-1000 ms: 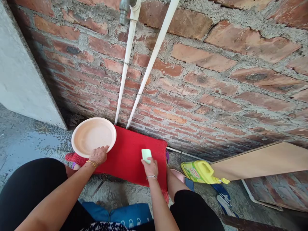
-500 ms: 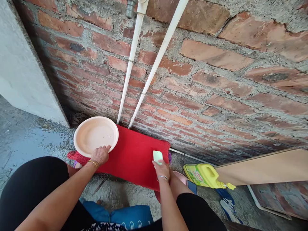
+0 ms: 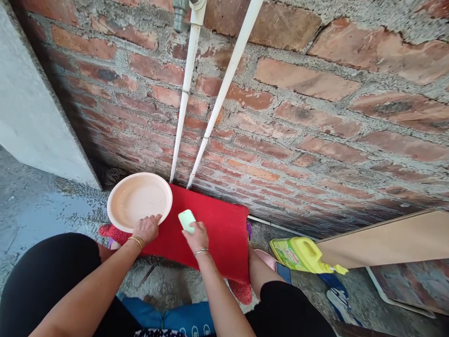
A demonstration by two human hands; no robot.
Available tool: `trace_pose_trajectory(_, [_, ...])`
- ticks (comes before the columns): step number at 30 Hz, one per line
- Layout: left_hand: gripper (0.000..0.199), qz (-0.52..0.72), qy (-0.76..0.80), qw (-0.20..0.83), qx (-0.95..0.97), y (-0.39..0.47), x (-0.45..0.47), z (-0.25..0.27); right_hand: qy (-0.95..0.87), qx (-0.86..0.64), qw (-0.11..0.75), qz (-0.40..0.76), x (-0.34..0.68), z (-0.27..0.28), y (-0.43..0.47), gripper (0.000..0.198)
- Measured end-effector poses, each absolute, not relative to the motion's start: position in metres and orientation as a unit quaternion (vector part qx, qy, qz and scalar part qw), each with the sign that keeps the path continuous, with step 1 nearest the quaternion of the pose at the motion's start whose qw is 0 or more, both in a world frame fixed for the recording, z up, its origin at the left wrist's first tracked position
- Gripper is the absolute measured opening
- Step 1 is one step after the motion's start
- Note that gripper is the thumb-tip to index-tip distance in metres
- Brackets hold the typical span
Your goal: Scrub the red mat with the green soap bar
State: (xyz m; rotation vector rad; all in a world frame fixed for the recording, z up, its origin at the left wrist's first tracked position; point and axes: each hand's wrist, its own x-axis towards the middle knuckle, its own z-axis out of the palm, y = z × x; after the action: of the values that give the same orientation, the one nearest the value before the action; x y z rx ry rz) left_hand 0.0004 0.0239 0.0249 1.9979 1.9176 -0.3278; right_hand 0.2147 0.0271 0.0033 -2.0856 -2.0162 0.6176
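My left hand (image 3: pixel 146 228) grips the near right rim of a pale peach plastic basin (image 3: pixel 138 201), its fingers closed over the edge. The basin rests over the left end of a flat red cloth (image 3: pixel 220 229), whose corners look shaggy. In my right hand (image 3: pixel 197 238) is a pale green bar of soap (image 3: pixel 186 219), pinched between thumb and fingers. It is above the middle of the red cloth, a little right of the basin. Part of the soap is hidden by my fingers.
Behind the cloth stands a brick wall (image 3: pixel 308 112) with two white pipes (image 3: pixel 213 114). A yellow detergent jug (image 3: pixel 298 252) lies at the right beside a tan board (image 3: pixel 382 238). A grey slab (image 3: pixel 38 103) stands at the left on wet floor.
My right hand has moved left with the soap, from the right end of the cloth to its middle. My left hand stays on the basin rim.
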Motion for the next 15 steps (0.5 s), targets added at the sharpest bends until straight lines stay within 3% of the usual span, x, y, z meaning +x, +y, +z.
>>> trace_pose_trajectory(5, [0.046, -0.113, 0.678, 0.181, 0.704, 0.024, 0.001, 0.028, -0.770, -0.607, 0.030, 0.193, 0.170, 0.010, 0.035, 0.025])
trace_pose_trajectory(12, [0.048, -0.107, 0.675, 0.187, 0.705, 0.024, 0.002, 0.033, -0.584, -0.794, -0.012, 0.169, 0.288, 0.003, 0.049, 0.032])
trace_pose_trajectory(15, [0.049, -0.103, 0.678, 0.183, 0.705, 0.023, 0.001, 0.032, -0.576, -0.801, -0.021, 0.162, 0.333, -0.001, 0.044, 0.032])
